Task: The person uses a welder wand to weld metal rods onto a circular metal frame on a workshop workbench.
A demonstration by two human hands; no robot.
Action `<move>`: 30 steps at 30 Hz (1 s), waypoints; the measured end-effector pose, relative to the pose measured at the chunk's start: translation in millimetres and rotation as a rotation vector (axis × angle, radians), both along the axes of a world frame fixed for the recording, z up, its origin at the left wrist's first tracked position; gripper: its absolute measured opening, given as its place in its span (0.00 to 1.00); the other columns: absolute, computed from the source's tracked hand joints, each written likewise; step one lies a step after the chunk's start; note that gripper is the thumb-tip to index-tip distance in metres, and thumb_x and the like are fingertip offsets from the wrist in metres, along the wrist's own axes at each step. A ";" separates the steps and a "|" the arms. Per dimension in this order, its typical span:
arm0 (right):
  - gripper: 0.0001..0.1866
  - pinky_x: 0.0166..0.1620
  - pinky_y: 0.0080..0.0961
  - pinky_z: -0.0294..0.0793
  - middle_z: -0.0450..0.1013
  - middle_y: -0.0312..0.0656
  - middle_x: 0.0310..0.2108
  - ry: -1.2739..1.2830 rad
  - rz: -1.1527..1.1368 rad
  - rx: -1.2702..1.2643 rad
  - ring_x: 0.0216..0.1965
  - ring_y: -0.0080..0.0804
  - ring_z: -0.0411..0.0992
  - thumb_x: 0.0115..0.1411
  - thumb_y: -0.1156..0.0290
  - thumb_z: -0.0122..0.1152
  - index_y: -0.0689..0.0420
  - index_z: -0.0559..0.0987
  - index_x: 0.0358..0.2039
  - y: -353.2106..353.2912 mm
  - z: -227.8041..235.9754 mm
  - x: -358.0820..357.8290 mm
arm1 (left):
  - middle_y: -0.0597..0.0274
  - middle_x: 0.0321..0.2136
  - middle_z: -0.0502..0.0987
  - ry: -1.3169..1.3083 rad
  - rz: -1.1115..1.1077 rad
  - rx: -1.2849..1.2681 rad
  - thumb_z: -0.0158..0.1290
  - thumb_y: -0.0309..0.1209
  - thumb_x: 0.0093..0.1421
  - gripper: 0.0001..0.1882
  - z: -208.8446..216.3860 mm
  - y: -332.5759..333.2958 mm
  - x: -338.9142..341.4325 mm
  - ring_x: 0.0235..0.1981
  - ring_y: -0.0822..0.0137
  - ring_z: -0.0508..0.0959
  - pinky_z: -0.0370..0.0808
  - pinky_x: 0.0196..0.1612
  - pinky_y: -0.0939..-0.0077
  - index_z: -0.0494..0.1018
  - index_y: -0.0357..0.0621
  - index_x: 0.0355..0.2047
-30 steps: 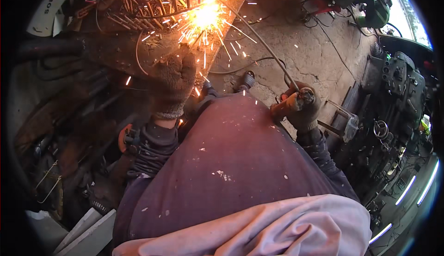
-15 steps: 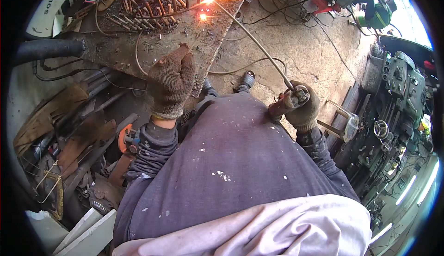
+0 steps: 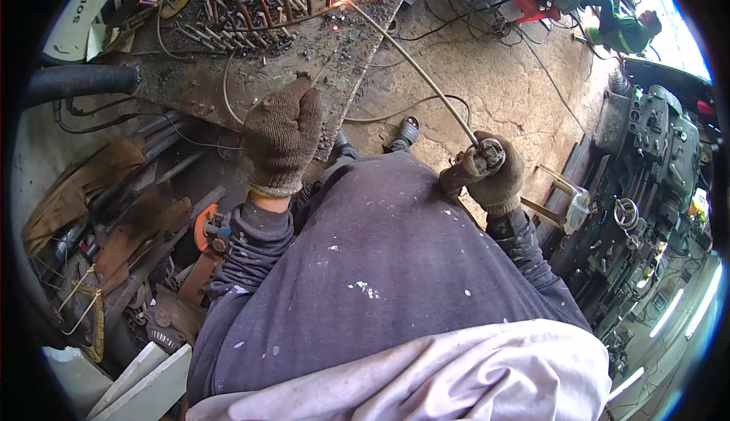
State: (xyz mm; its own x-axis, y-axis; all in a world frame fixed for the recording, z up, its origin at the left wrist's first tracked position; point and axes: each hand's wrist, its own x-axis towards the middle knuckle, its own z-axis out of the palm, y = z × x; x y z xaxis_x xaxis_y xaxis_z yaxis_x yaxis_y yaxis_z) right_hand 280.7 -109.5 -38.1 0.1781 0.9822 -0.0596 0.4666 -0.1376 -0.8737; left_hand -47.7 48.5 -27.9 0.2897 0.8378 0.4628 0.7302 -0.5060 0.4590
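My right hand [image 3: 498, 181], in a brown knit glove, is closed round a worn, rust-coloured welding electrode holder [image 3: 461, 175]. From its jaws a long thin welding rod [image 3: 418, 69] slants up and left to the metal bench [image 3: 304, 94]. At the rod's far end, a small spot glows orange against a curved metal bar [image 3: 304, 17]. My left hand [image 3: 281, 136], gloved alike, is closed at the bench's near edge, knuckles up. Its fingertips are hidden, so I cannot make out what they hold, if anything.
Bent metal rods [image 3: 251, 10] crowd the bench's far side. Scrap metal [image 3: 144, 254] fills the lower left. A lathe-like machine [image 3: 661, 147] stands at right, near a small stool [image 3: 563, 200]. Cables [image 3: 426, 101] cross the floor. A person in green [image 3: 627, 33] bends at the far right.
The bright flare at the rod's tip has shrunk to a small glow. My right hand has shifted slightly left; my left stays put. The person in green has moved further into view.
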 end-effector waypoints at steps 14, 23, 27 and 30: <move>0.25 0.41 0.33 0.81 0.79 0.45 0.36 0.234 -0.322 -0.052 0.35 0.38 0.81 0.46 0.65 0.78 0.58 0.79 0.44 -3.6 2.5 -3.0 | 0.52 0.34 0.83 -0.006 0.024 -0.021 0.60 0.31 0.61 0.09 2.1 0.3 1.1 0.34 0.52 0.84 0.80 0.38 0.62 0.81 0.43 0.40; 0.16 0.37 0.28 0.84 0.78 0.44 0.33 -0.211 0.007 0.124 0.31 0.29 0.80 0.58 0.76 0.65 0.66 0.76 0.46 5.7 13.1 -5.4 | 0.50 0.35 0.83 -0.009 0.013 -0.036 0.60 0.31 0.62 0.09 4.0 -0.1 1.0 0.37 0.50 0.83 0.79 0.40 0.61 0.80 0.42 0.41; 0.16 0.36 0.29 0.84 0.78 0.44 0.33 -0.284 0.019 0.155 0.32 0.30 0.81 0.58 0.75 0.66 0.66 0.76 0.46 6.7 13.3 -8.1 | 0.52 0.33 0.83 -0.012 0.017 0.010 0.61 0.31 0.60 0.10 -0.1 1.1 0.1 0.34 0.52 0.84 0.80 0.38 0.63 0.81 0.42 0.41; 0.16 0.36 0.29 0.83 0.78 0.44 0.34 -0.278 0.021 0.157 0.32 0.30 0.81 0.58 0.75 0.67 0.65 0.76 0.46 9.7 16.8 -11.5 | 0.51 0.33 0.83 0.007 0.018 0.019 0.61 0.31 0.60 0.10 -1.0 1.1 -0.3 0.34 0.52 0.84 0.80 0.38 0.63 0.81 0.42 0.41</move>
State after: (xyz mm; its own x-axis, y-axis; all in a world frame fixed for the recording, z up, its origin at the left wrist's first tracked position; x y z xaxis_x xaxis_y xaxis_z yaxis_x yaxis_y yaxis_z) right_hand 269.2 -99.7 -21.3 0.1461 0.9791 0.1412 0.6915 0.0009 -0.7223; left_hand -48.0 49.6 -28.9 0.2777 0.8340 0.4769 0.7426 -0.5012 0.4442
